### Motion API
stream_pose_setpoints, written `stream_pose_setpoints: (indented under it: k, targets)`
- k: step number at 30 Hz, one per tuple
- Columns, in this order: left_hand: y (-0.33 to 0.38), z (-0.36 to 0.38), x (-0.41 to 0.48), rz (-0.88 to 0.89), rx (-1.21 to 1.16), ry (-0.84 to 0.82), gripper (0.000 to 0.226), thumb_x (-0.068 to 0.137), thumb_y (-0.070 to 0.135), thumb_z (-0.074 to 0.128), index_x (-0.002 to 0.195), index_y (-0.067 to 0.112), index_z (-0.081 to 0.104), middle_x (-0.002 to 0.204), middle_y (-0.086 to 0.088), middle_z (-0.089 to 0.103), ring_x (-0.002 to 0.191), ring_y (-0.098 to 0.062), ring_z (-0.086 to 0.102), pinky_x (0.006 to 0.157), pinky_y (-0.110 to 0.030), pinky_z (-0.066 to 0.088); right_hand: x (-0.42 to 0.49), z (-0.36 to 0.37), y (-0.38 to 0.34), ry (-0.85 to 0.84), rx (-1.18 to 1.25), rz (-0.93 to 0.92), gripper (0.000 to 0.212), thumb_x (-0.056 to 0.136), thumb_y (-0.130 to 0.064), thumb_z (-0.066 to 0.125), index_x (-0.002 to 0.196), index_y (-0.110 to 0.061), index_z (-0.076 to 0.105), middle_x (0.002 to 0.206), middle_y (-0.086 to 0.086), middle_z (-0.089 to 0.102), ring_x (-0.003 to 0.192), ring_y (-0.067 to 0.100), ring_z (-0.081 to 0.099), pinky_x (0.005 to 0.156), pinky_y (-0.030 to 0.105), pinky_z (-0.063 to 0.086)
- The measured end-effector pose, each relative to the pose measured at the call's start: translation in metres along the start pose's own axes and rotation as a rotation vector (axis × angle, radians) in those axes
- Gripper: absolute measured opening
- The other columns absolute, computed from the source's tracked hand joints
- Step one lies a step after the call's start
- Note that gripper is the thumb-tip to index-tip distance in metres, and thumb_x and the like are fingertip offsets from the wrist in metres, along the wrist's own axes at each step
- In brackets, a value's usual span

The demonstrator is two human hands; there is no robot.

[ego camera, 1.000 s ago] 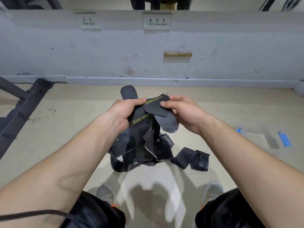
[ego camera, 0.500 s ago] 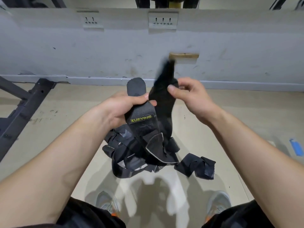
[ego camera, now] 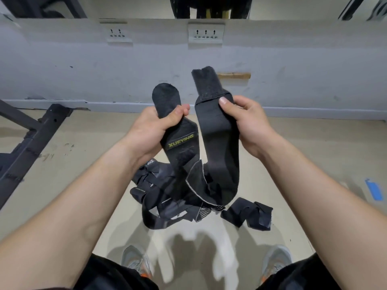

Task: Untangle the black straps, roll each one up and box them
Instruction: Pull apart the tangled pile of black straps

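My left hand (ego camera: 150, 130) grips a black strap (ego camera: 180, 141) with a green "XUEYING" label, its rounded end sticking up above my thumb. Beside it my right hand (ego camera: 243, 122) holds a second, wider black strap (ego camera: 217, 130) with the thumb pressed on a velcro band near its upper end. Both straps hang down into a tangled bunch of black straps (ego camera: 165, 195) held in the air below my hands. One loose folded end (ego camera: 247, 214) dangles at the lower right. No box is in view.
A pale wall with two socket plates (ego camera: 206, 33) runs across ahead, above a beige floor. A dark metal frame (ego camera: 31, 141) slants in at the left. Blue tape (ego camera: 373, 188) marks the floor at the right. My two shoes (ego camera: 135, 259) show below.
My right hand has pulled one strap end up and out to the right, away from the labelled strap. The two strap ends now stand apart. The bunch hangs a little lower.
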State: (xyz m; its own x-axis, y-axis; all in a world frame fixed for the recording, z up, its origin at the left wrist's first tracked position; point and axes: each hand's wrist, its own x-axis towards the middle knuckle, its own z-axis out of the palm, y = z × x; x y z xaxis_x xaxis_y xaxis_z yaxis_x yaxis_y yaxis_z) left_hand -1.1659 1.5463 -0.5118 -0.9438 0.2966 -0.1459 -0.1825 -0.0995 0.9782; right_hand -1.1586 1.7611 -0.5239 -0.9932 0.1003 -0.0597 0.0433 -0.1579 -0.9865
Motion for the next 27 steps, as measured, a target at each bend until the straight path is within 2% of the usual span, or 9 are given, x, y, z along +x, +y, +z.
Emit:
stream_pose_setpoints:
  k: [2,5,8,15,19,20,23,25,27]
  targets:
    - [-0.004,0.007,0.0,-0.021,-0.071,-0.037,0.027,0.092,0.022,0.067,0.106,-0.001,0.066,0.109,-0.015,0.068,0.104,-0.025,0.067,0.101,-0.039,0.054,-0.003,0.006,0.003,-0.011,0.004,-0.013,0.013,0.098,-0.017,0.065,0.101,-0.008,0.074,0.1,0.009,0.076,0.09,0.02,0.071,0.083,0.034,0.058]
    - [-0.008,0.018,0.0,-0.058,-0.106,0.013,0.01,0.087,0.018,0.068,0.089,0.008,0.069,0.091,-0.011,0.074,0.086,-0.022,0.072,0.08,-0.032,0.059,-0.003,0.009,0.005,0.023,0.003,-0.045,0.012,0.099,-0.013,0.064,0.097,-0.006,0.073,0.094,0.009,0.075,0.087,0.019,0.07,0.082,0.033,0.057]
    - [-0.008,0.026,0.002,-0.057,-0.111,0.087,0.005,0.092,0.01,0.068,0.091,0.006,0.071,0.084,-0.01,0.076,0.078,-0.021,0.074,0.071,-0.03,0.06,-0.002,0.008,0.009,0.046,0.001,-0.034,0.012,0.099,-0.013,0.064,0.095,-0.005,0.073,0.092,0.009,0.075,0.084,0.018,0.07,0.078,0.03,0.058]
    - [-0.014,0.037,0.004,-0.075,-0.004,0.028,0.006,0.092,0.008,0.07,0.094,0.007,0.075,0.088,-0.006,0.078,0.083,-0.018,0.074,0.076,-0.028,0.06,-0.005,0.014,0.009,0.007,-0.039,-0.04,0.015,0.099,-0.018,0.064,0.101,-0.007,0.073,0.092,0.006,0.076,0.083,0.016,0.072,0.075,0.029,0.057]
    - [-0.011,0.026,0.013,-0.138,-0.155,0.241,0.003,0.091,0.013,0.073,0.09,0.011,0.076,0.086,-0.004,0.078,0.079,-0.019,0.075,0.074,-0.032,0.061,0.0,0.013,0.026,0.428,-0.228,-0.021,0.006,0.095,-0.025,0.056,0.09,-0.026,0.059,0.087,-0.005,0.063,0.081,0.016,0.059,0.079,0.034,0.048]
    - [-0.01,0.02,0.016,-0.161,-0.216,0.274,0.005,0.092,0.014,0.073,0.088,0.012,0.075,0.085,-0.005,0.078,0.079,-0.02,0.075,0.072,-0.033,0.061,-0.003,0.011,0.033,0.433,-0.283,0.009,0.009,0.093,-0.023,0.053,0.085,-0.026,0.056,0.083,-0.005,0.062,0.078,0.018,0.057,0.075,0.035,0.047]
    - [-0.009,0.008,0.019,-0.226,-0.369,0.327,0.011,0.095,0.017,0.069,0.085,0.012,0.073,0.085,-0.006,0.077,0.077,-0.021,0.075,0.068,-0.034,0.062,-0.025,0.012,0.064,0.034,-0.514,0.173,0.01,0.087,-0.016,0.057,0.093,-0.025,0.058,0.088,-0.002,0.061,0.076,0.016,0.057,0.07,0.029,0.046]
    - [-0.01,0.006,0.02,-0.277,-0.431,0.344,0.016,0.097,0.02,0.067,0.082,0.014,0.071,0.086,-0.006,0.076,0.077,-0.021,0.076,0.065,-0.035,0.062,-0.04,0.019,0.086,-0.231,-0.729,0.246,0.04,0.081,-0.024,0.07,0.116,-0.024,0.052,0.113,0.0,0.052,0.094,0.015,0.054,0.085,0.029,0.047]
    - [-0.01,0.008,0.021,-0.321,-0.471,0.359,0.021,0.098,0.023,0.066,0.079,0.015,0.069,0.083,-0.005,0.076,0.074,-0.021,0.076,0.062,-0.035,0.062,-0.048,0.029,0.102,-0.305,-0.899,0.233,0.081,0.072,-0.047,0.083,0.135,-0.025,0.039,0.13,-0.001,0.039,0.112,0.016,0.05,0.098,0.035,0.044]
